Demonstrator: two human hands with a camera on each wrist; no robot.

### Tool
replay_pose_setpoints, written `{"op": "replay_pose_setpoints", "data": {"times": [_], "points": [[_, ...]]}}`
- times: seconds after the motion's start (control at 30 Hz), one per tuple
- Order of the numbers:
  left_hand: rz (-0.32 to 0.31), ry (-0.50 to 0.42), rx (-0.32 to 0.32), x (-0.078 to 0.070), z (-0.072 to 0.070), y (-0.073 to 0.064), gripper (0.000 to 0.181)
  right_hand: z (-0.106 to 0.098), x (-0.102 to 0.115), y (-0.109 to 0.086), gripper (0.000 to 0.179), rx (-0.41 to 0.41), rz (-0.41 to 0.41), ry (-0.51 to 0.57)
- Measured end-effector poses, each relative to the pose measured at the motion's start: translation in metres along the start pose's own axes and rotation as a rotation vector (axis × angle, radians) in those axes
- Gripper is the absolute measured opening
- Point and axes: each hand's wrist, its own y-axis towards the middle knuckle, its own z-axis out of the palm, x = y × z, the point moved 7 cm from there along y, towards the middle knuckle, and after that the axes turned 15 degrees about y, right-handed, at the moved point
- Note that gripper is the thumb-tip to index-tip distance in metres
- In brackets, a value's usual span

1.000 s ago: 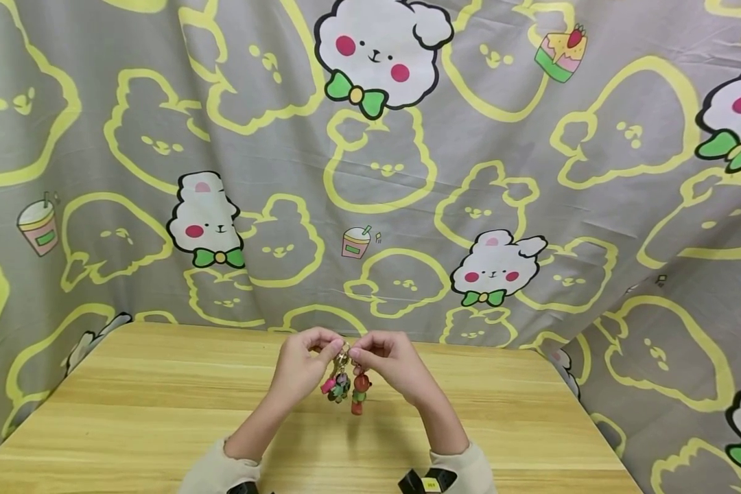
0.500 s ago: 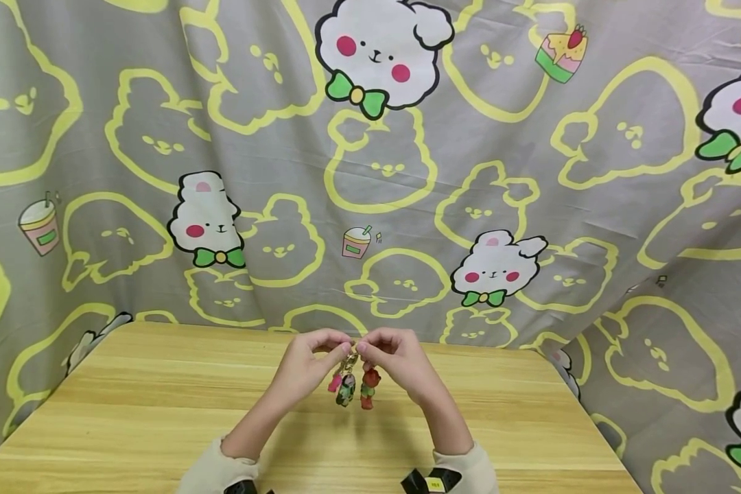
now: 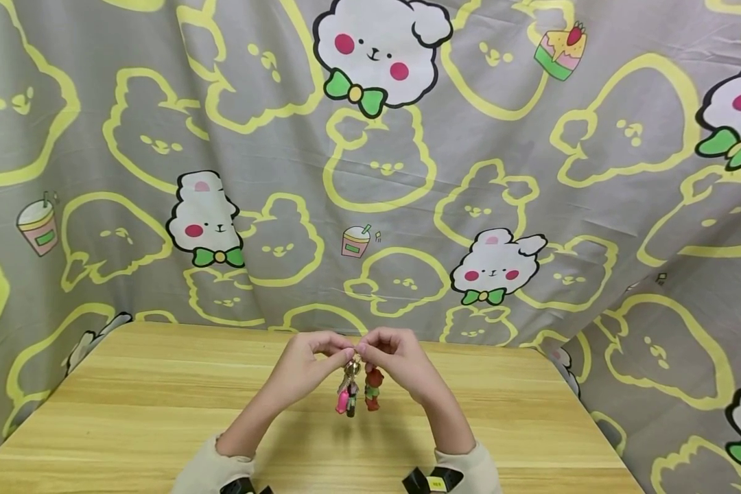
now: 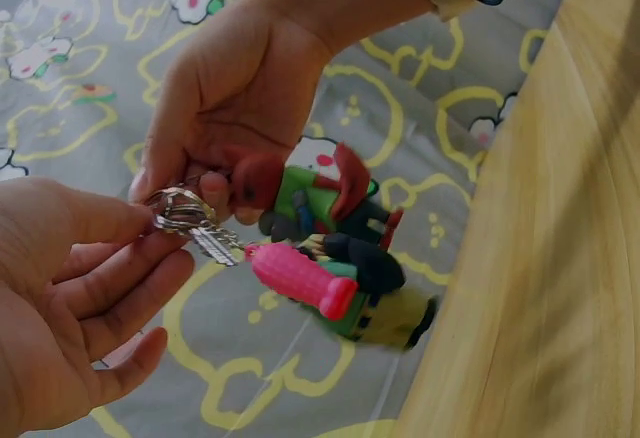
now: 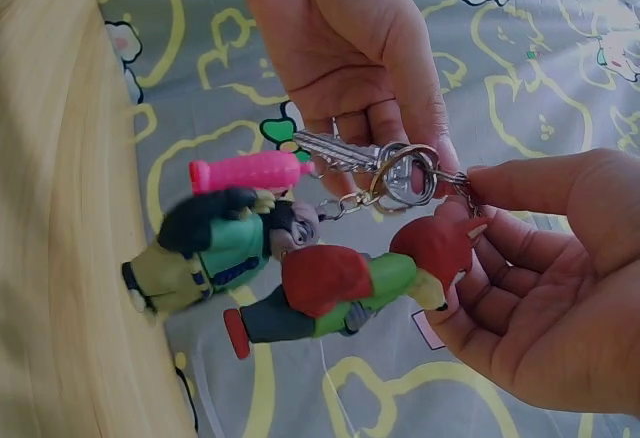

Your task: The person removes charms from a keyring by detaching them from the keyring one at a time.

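Note:
My left hand [image 3: 307,365] pinches a metal key ring [image 5: 408,174] between thumb and forefinger. A silver key [image 5: 338,151] hangs from this ring, along with a pink bottle-shaped charm [image 5: 252,171] and an animal figurine in a teal shirt [image 5: 232,256]. Close beside it, my right hand [image 3: 401,363] pinches the short chain of a red fox figurine [image 5: 385,276] with a green top. In the head view, the fox figurine dangles to the right of the other charms, with the fingertips of both hands nearly meeting above them.
Below the hands lies a light wooden table [image 3: 160,412]. A grey curtain [image 3: 296,171] printed with yellow outlines and white rabbits rises behind and at both sides. Black devices with straps [image 3: 433,480] sit at the cuffs of the beige sleeves [image 3: 216,470].
Both hands have shifted slightly right with the keychain, and their fingertips have drawn closer together. The hanging charms have swung and turned, so the pink one now hangs lower and more in front.

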Motion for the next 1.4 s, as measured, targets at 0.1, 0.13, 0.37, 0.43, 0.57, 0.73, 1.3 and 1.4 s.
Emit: {"op": "replay_pose_setpoints", "data": {"times": [0.1,0.13,0.37,0.43,0.57,0.73,1.3,1.4], "points": [[-0.014,0.001,-0.041,-0.001,-0.002,0.0,0.009,-0.001,0.0,0.001,0.021,-0.01,-0.007,0.029],[-0.021,0.001,-0.055,-0.001,-0.002,0.0,0.008,-0.001,0.0,0.001,0.022,-0.01,-0.015,0.034],[-0.059,0.005,-0.16,0.002,-0.006,-0.001,0.003,0.0,0.0,0.001,0.025,-0.028,-0.007,0.07],[-0.08,-0.011,-0.186,0.004,-0.007,-0.001,0.003,0.0,0.0,0.001,0.025,-0.032,-0.006,0.075],[-0.119,-0.044,-0.223,0.006,-0.009,-0.002,0.005,0.001,0.0,0.001,0.024,-0.046,0.0,0.083],[-0.144,-0.065,-0.277,0.006,-0.006,-0.004,0.005,0.001,-0.002,0.002,0.022,-0.079,0.005,0.098],[-0.06,-0.054,-0.051,0.005,0.004,0.001,0.011,0.0,0.001,-0.001,0.019,-0.066,0.031,0.034],[-0.021,-0.032,0.005,0.003,0.003,0.001,0.011,0.0,0.001,-0.001,0.018,-0.061,0.035,0.021]]}}
